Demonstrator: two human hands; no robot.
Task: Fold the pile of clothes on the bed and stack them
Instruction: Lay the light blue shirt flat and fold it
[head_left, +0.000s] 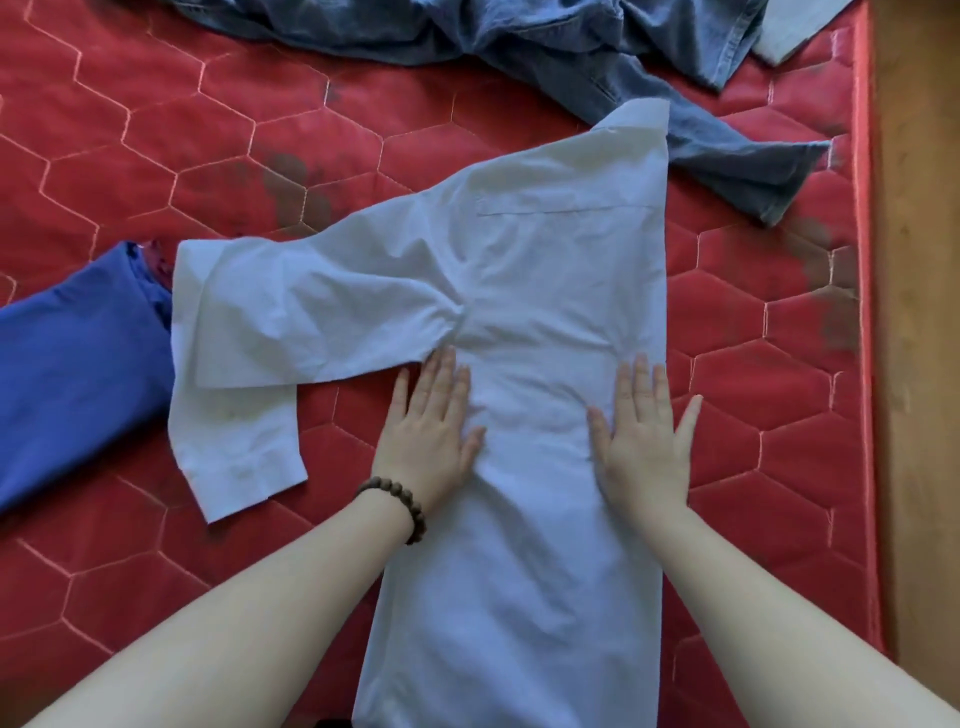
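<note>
1. The white shirt (524, 322), thin creased cotton, lies flat mid-frame on the red quilted mattress (156, 130), folded lengthwise with a straight edge at 3 o'clock and sleeves spread toward 9 o'clock.
2. Left hand (428, 431) and right hand (641, 441) press flat on it, fingers straight, slightly spread.
3. A beaded bracelet (397, 506) circles the left wrist.
4. Blue garment (72, 374) at 9 o'clock; crumpled denim (519, 36) at 12.

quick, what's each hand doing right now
Left hand: open, flat, pressing the white shirt.
Right hand: open, flat, pressing the shirt.
</note>
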